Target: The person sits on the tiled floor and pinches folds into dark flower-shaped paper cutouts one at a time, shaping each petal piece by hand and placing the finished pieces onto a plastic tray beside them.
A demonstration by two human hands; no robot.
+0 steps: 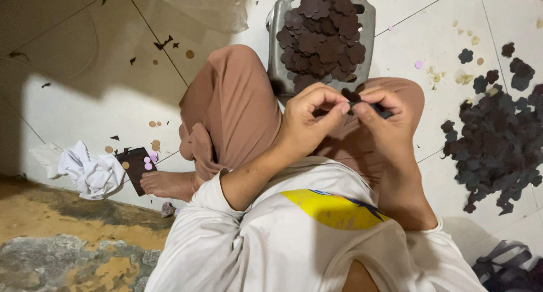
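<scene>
I sit cross-legged on a tiled floor. My left hand (310, 117) and my right hand (380, 117) meet above my lap, both pinching a small dark flower-shaped cut-out piece (352, 97) between thumb and fingers. Just beyond my hands stands a grey plastic basket (278, 48) heaped with dark brown round cut-outs (322, 34). To my right lies a large pile of dark flower-shaped cut-outs (498, 145) on the floor.
A crumpled white cloth (90, 170) and a dark sheet with small pink and tan discs (136, 164) lie at my left, by my bare foot (167, 184). Scattered scraps dot the tiles. A rough worn floor patch (68, 241) is at lower left; dark straps (503, 269) at lower right.
</scene>
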